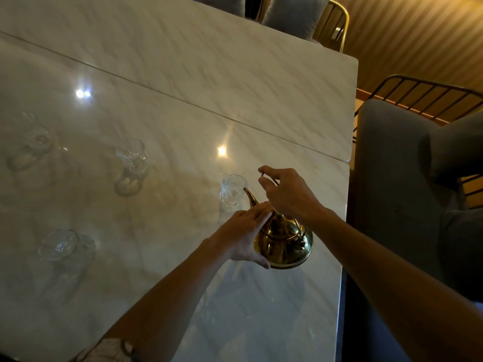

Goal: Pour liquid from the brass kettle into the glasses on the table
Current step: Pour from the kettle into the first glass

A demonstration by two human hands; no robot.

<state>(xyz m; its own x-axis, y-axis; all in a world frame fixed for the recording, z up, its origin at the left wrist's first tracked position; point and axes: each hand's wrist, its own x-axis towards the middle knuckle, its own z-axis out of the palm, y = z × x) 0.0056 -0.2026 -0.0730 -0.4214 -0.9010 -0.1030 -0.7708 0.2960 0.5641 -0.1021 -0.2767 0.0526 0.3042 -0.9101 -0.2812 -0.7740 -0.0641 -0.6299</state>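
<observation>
The brass kettle (pixel 285 246) is near the table's right edge, tilted with its spout (pixel 250 197) reaching the rim of the nearest clear glass (pixel 232 190). My right hand (pixel 286 194) grips the thin handle from above, fingers curled round it. My left hand (pixel 244 235) lies against the kettle's left side, straight fingers pressed on the lid area and thumb along the lower body. Whether any liquid flows from the spout is impossible to see. More clear glasses stand to the left: one mid-table (pixel 133 158), one nearer me (pixel 62 244), one blurred at the far left (pixel 31 138).
The white marble table (pixel 209 87) has a seam running diagonally across it and bright light reflections. A grey upholstered chair (pixel 397 192) with a gold metal frame stands right of the table edge. Another chair (pixel 332 24) is at the far end.
</observation>
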